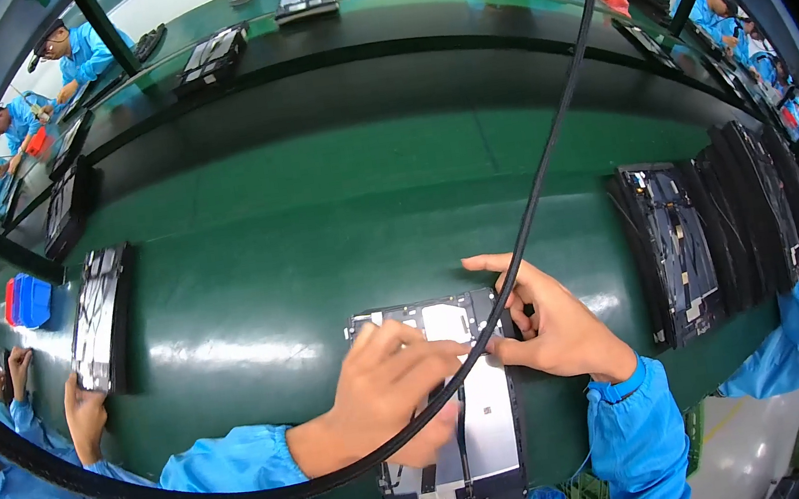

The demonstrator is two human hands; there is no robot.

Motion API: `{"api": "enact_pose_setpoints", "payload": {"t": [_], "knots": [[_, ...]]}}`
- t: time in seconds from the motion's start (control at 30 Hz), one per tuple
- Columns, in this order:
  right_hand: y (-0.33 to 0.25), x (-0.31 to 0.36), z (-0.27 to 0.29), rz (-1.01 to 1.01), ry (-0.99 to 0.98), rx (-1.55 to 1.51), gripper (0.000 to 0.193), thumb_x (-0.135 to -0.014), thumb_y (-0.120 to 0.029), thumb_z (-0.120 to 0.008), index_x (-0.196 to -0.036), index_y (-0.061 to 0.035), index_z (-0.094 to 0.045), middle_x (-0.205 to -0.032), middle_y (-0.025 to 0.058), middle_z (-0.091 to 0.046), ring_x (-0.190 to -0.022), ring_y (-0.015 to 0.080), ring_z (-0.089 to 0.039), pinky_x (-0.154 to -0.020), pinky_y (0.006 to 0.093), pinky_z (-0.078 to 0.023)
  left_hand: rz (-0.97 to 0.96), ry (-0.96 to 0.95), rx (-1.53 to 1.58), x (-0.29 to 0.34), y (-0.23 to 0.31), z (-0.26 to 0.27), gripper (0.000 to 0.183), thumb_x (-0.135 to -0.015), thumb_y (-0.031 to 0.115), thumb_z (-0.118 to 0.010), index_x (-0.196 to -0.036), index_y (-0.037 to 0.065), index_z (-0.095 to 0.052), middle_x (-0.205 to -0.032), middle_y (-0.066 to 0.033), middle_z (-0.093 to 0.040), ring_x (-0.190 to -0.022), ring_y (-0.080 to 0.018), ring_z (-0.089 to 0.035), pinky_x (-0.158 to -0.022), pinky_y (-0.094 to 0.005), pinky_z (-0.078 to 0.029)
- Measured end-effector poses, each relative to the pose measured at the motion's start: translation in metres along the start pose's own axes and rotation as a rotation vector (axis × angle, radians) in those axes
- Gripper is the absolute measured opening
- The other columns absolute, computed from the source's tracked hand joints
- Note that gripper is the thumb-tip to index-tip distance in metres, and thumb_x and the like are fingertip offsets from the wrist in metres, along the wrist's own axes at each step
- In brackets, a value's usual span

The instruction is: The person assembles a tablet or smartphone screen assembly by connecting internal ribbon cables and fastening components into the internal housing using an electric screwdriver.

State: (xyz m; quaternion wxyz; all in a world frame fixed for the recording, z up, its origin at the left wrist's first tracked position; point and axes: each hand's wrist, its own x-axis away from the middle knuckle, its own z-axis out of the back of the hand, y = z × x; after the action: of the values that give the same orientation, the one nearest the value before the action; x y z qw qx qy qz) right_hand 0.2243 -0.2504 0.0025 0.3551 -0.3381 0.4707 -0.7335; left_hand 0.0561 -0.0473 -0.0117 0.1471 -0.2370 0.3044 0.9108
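Observation:
An opened tablet (491, 419) lies in front of me near the table's front edge, showing silver panels, a black frame and a dark strip down its middle. My left hand (382, 383) is over its left and upper part, with bent fingers pressed together and slightly blurred. Whatever may be between those fingertips is hidden. At the tablet's upper right edge, my right hand (555, 320) has its thumb on the edge and its middle fingers curled beside it. Its index finger stretches past the tablet's top. A black cable (547, 144) crosses the view in front of both hands' fingers.
Several opened devices (673, 254) stand stacked on the right of the green table (255, 299). On the left is another stack (102, 319) with a co-worker's hand (86, 412) touching it, and a blue bin (31, 300). A raised shelf (340, 30) runs along the back.

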Motion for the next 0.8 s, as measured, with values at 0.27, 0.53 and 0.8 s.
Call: {"api": "enact_pose_setpoints", "payload": {"t": [0.27, 0.53, 0.8], "knots": [[-0.011, 0.005, -0.019, 0.642, 0.279, 0.274, 0.041, -0.074, -0.004, -0.077, -0.114, -0.0091, -0.082, -0.089, 0.0064, -0.061, -0.071, 0.0197, -0.053, -0.064, 0.0335, -0.045, -0.134, 0.174, -0.016, 0.057, -0.030, 0.038, 0.014, -0.083, 0.017, -0.072, -0.092, 0.007, -0.077, -0.094, -0.0057, -0.073, -0.082, -0.0286, -0.063, -0.074, -0.0400, -0.046], [-0.038, 0.004, -0.082, 0.646, -0.166, 0.611, 0.024, -0.084, -0.013, -0.081, -0.106, -0.0117, -0.075, -0.128, 0.0115, -0.064, -0.121, 0.0364, -0.057, -0.099, 0.0481, -0.043, -0.407, -0.034, -0.008, 0.082, -0.022, 0.047, 0.018, -0.086, 0.021, -0.072, -0.094, 0.007, -0.080, -0.089, -0.0025, -0.072, -0.076, -0.0196, -0.066, -0.069, -0.0358, -0.048], [-0.039, 0.005, -0.088, 0.598, -0.198, 0.643, 0.028, -0.078, -0.003, -0.082, -0.105, -0.0065, -0.072, -0.129, 0.0112, -0.063, -0.128, 0.0361, -0.056, -0.101, 0.0484, -0.042, -0.488, -0.016, 0.207, 0.082, -0.016, 0.037, 0.017, -0.083, 0.012, -0.079, -0.082, 0.002, -0.066, -0.081, -0.0080, -0.060, -0.074, -0.0269, -0.058, -0.062, -0.0402, -0.043]]}}
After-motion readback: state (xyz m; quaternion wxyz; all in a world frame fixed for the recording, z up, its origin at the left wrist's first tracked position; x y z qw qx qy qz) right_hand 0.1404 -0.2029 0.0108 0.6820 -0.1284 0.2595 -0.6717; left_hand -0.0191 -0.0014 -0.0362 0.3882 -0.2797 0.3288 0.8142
